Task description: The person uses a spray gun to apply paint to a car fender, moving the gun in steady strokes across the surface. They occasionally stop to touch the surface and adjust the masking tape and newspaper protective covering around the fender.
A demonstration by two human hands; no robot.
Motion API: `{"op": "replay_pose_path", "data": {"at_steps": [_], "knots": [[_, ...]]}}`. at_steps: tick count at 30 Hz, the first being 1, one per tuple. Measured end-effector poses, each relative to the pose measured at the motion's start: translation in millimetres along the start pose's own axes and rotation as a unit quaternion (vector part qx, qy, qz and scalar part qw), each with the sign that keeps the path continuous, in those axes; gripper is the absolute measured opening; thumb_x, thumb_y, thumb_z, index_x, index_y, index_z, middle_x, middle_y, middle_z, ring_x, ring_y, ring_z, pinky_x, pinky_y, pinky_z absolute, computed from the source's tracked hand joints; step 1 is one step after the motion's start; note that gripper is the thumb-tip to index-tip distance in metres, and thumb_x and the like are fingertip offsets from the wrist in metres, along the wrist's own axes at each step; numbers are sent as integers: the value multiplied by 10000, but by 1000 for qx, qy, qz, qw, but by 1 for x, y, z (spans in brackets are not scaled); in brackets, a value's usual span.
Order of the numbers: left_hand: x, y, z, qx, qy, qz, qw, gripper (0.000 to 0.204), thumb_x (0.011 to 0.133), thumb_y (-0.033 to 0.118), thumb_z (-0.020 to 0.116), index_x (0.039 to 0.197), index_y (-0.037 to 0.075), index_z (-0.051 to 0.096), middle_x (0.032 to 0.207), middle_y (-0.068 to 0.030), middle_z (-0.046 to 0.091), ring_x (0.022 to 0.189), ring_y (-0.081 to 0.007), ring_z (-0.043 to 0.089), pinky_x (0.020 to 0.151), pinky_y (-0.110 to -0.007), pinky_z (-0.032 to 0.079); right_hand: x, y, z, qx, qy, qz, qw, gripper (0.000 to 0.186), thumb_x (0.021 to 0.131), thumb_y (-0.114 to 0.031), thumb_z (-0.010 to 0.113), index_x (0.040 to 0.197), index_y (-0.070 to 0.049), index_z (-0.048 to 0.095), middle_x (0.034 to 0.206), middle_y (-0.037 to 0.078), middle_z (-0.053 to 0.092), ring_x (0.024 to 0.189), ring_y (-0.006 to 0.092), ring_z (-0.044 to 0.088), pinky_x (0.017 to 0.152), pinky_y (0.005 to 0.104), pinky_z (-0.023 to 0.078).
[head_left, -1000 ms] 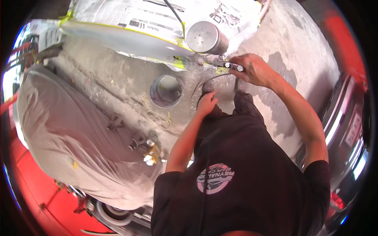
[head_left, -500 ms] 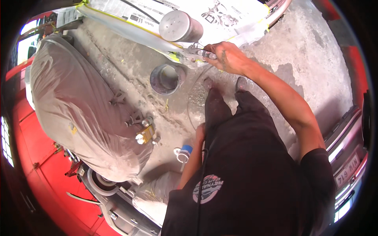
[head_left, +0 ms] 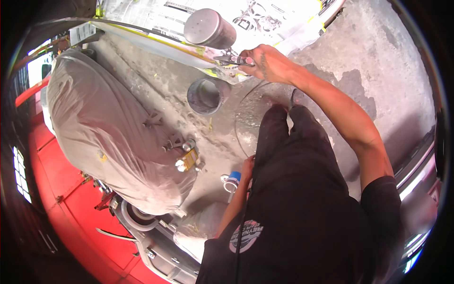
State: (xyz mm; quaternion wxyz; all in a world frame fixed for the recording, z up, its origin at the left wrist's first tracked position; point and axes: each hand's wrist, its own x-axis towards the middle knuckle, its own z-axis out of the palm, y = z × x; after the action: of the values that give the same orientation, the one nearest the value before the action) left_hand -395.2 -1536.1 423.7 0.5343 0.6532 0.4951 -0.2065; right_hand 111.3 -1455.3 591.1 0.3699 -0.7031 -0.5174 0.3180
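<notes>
Concrete floor (head_left: 331,52), stained dark in patches, underlies the whole scene. At left, a grey dust sheet (head_left: 101,123) drapes a long, bulky form. At top, printed masking sheet (head_left: 283,31), edged with yellow-green tape, covers a broad surface. An open bucket (head_left: 207,97) stands on the floor just below it; a pale area shows inside, though whether liquid or bare bottom cannot be told. The spray gun (head_left: 231,60) is at the sheet's lower edge, above and to the right of the bucket in the view; its metal cup (head_left: 210,29) is closed, contents hidden. The right hand's (head_left: 261,64) grip is clamped on the spray gun. The left hand (head_left: 248,165) lies beside the thigh, near a thin hose (head_left: 236,120); its grip is turned from view, so its state cannot be told. Smaller containers by the dust sheet include a yellow tin (head_left: 190,159) with a white top and a small silver can (head_left: 188,145). Writing: bold dark print and graphics on the masking sheet; lettering in a round emblem (head_left: 247,236) on the black shirt (head_left: 302,227).
</notes>
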Motion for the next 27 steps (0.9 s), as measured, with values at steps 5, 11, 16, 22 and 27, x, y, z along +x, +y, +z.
{"op": "replay_pose_path", "data": {"at_steps": [5,11,16,22,27], "knots": [[14,13,-11,-29,-8,2,1000,454,973,268,626,1335,-3,668,1073,-247,763,1051,-334,746,911,-419,552,12,-7,0,21,30,-20,999,376,962,-292,684,1183,12,689,838,270,651,857,442,665,785,481,519],[15,49,-26,77,63,23,995,448,993,245,598,1340,-32,656,1119,-242,760,1056,-326,742,919,-408,553,10,34,-3,-25,-6,-41,999,351,964,-293,685,1183,-19,695,873,266,667,883,440,670,790,491,522],[11,75,24,-1,62,-43,997,410,1026,231,556,1340,-10,660,1103,-258,752,1055,-375,735,906,-420,552,6,58,-20,-15,-87,-8,996,317,963,-278,699,1170,-38,696,874,258,665,866,446,655,767,476,528],[6,104,90,12,96,-39,995,353,1056,211,517,1324,47,677,1092,-271,728,1066,-401,719,895,-444,540,39,56,-38,59,-102,-27,993,355,997,-377,620,1172,-78,700,849,231,665,850,420,663,787,497,542],[0,129,111,-13,111,-61,992,340,1057,204,516,1301,42,687,1099,-276,725,1070,-406,716,906,-435,537,54,48,-38,105,-40,-57,992,359,1024,-401,570,1149,-95,710,838,218,685,827,416,674,775,504,551]]}}
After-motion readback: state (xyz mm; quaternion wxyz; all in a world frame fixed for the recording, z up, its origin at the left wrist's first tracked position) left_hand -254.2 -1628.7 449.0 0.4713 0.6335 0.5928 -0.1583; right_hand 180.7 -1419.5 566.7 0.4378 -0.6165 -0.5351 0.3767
